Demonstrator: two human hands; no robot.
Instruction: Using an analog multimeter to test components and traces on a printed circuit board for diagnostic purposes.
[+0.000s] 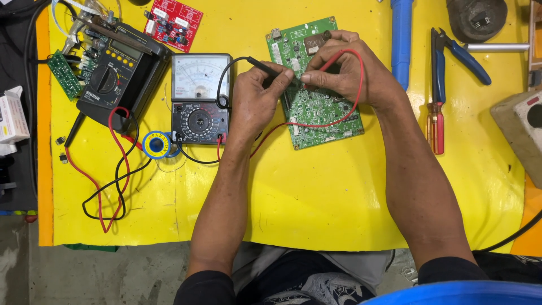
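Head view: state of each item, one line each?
left hand: gripping black probe, tip on board
right hand: gripping red probe
green circuit board: flat on yellow mat
analog multimeter: leads plugged in
digital multimeter: tilted, unused
blue-handled pliers: lying idle

Analog meter [201, 97] mid-left on the yellow mat: white dial face with curved scales, black lower body. Left of it, tilted black digital multimeter [116, 70] with a grey rectangular screen [125, 49] and yellow buttons. White carton [12, 117] at the far left edge. Solder spool [156, 144] near the meters, yellow round label, blue core.
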